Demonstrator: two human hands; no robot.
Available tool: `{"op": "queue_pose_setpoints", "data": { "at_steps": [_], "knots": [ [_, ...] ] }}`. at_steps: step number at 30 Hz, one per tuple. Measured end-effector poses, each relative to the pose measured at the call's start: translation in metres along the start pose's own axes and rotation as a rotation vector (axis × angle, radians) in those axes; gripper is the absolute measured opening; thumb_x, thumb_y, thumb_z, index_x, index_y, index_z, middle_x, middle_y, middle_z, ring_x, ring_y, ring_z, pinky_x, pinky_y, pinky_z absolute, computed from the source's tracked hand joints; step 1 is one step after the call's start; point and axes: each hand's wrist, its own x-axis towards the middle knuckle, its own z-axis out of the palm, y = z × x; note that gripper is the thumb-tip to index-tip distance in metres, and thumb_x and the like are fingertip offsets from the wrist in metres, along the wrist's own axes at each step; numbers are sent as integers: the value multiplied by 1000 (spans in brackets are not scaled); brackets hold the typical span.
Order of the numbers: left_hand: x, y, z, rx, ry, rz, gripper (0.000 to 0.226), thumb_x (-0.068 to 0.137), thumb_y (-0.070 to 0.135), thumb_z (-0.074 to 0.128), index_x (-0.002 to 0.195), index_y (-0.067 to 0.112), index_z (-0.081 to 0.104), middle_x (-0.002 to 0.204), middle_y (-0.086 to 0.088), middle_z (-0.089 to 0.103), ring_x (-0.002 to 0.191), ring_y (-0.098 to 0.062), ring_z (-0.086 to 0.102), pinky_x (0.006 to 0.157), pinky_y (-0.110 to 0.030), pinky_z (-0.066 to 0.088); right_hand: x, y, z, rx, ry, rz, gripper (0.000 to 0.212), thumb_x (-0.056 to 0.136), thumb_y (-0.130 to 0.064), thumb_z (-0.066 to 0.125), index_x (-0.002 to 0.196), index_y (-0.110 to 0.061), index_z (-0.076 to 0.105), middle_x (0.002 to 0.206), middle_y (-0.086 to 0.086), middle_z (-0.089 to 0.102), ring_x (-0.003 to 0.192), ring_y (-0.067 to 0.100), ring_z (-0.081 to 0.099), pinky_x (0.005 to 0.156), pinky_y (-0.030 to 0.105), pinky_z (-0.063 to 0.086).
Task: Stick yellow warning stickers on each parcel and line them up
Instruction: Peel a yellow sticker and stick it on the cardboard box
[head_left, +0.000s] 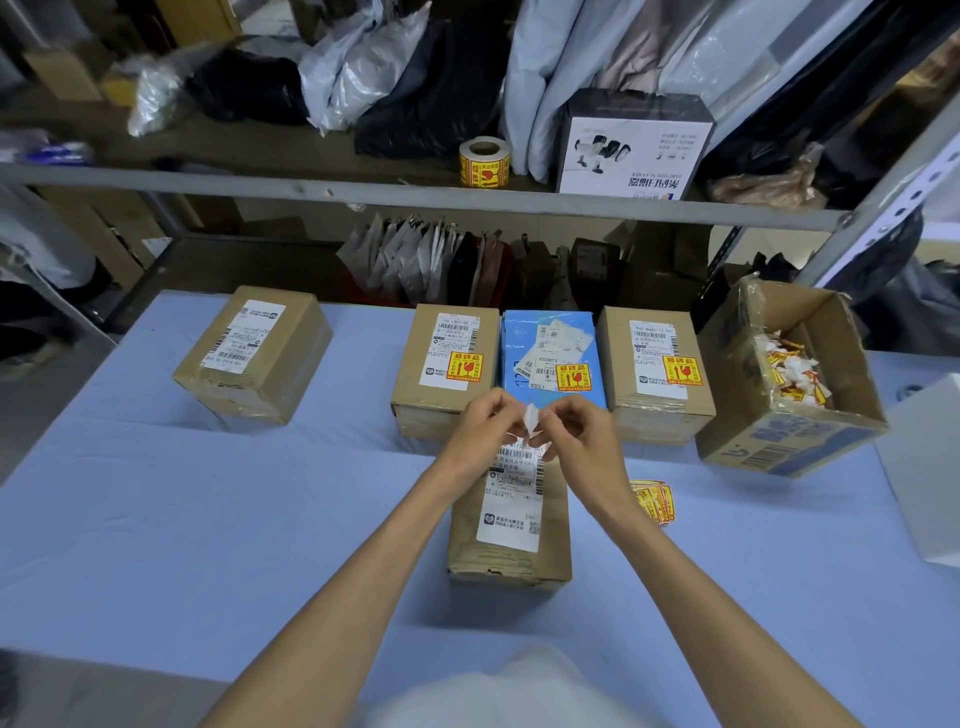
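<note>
**Peeling the next warning sticker (531, 418)**

Closest to you, the nearest parcel (511, 525) lies on the table (208, 519), its shipping label up and no yellow mark showing on it. Your left hand (483, 426) and right hand (576, 431) meet above its far end. Each grip is narrow, pinching the small white slip between them, which looks like a sticker coming off its backing. Just right of that parcel lies a loose stack of yellow stickers (653, 501).

Beyond your hands, three parcels (550, 358) stand side by side in a row, each already wearing a yellow sticker. Well to the left, apart from the row, a brown parcel (254, 353) shows no sticker yet. At the right an open carton (727, 364) holds peeled scraps, and a sticker roll (484, 162) sits on the shelf (260, 179) behind.

By my reading, you're mid-peel on parcel four. The next move calls for a clean separation, then pressing the sticker flat on the label's corner, matching the others, before sliding the box into line.
</note>
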Motion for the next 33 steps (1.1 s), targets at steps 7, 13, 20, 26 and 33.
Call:
{"op": "queue_pose_setpoints", "data": {
  "at_steps": [7,13,20,26,33],
  "knots": [
    [1,-4,-1,8,-13,31,23,90,24,63,83,3,56,74,-2,61,70,-10,59,73,-21,51,1,2,-1,14,-38,-5,18,94,-15,57,86,2,58,77,13,69,70,22,70,61,34,57],
    [5,-11,-2,-139,100,-91,20,98,21,51,84,10,43,97,-20,63,86,-21,66,73,-30,57,2,4,-3,75,19,33,15,95,-8,53,86,5,55,77,20,66,71,28,69,62,33,55],
    [4,-5,4,-81,65,-51,28,93,31,59,104,5,62,84,-1,63,74,-12,57,65,-26,46,4,4,3,123,-7,36,15,95,-6,53,85,5,55,75,18,67,67,26,70,64,33,58],
    [2,-4,4,-56,36,-4,20,98,27,49,94,17,65,90,-4,66,84,-16,59,76,-29,48,3,4,4,150,-6,55,14,95,-6,54,83,0,56,71,13,67,67,29,70,63,31,58],
    [1,-8,2,-111,76,-132,36,105,31,30,98,22,64,96,-5,67,89,-19,62,84,-40,51,2,5,2,134,2,69,12,94,-3,52,84,3,54,72,14,65,64,23,69,61,28,57]
  ]
}}
